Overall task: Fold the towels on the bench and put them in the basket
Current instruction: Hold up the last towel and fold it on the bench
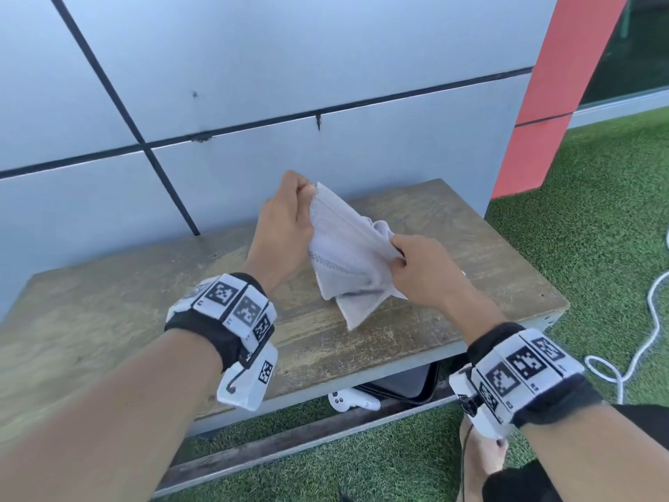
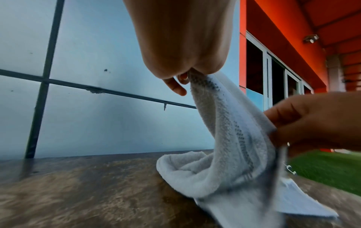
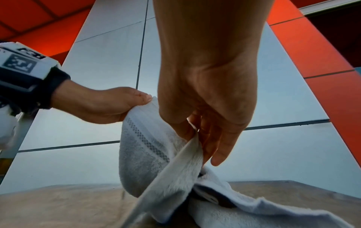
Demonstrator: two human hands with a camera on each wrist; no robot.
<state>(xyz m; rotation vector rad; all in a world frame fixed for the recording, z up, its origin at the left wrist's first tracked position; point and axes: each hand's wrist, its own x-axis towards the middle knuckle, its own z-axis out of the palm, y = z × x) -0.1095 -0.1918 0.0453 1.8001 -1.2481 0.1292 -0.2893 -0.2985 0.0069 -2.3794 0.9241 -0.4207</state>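
Note:
A white towel (image 1: 344,251) with a dotted woven band hangs crumpled over the wooden bench (image 1: 126,320), its lower folds resting on the boards. My left hand (image 1: 289,208) pinches the towel's upper corner and lifts it. My right hand (image 1: 412,266) pinches the hem lower down at the right side. In the left wrist view the towel (image 2: 224,138) droops from the left hand (image 2: 181,74) to the bench, with the right hand (image 2: 312,121) at its edge. The right wrist view shows the right hand (image 3: 199,131) gripping the hem of the towel (image 3: 146,154). No basket is in view.
A grey panelled wall (image 1: 253,85) rises right behind the bench. An orange pillar (image 1: 564,96) stands at the right. Green turf (image 1: 597,230) surrounds the bench, with a white cord (image 1: 648,320) on it. Under the bench lie a white controller (image 1: 353,400) and a dark tray (image 1: 405,385).

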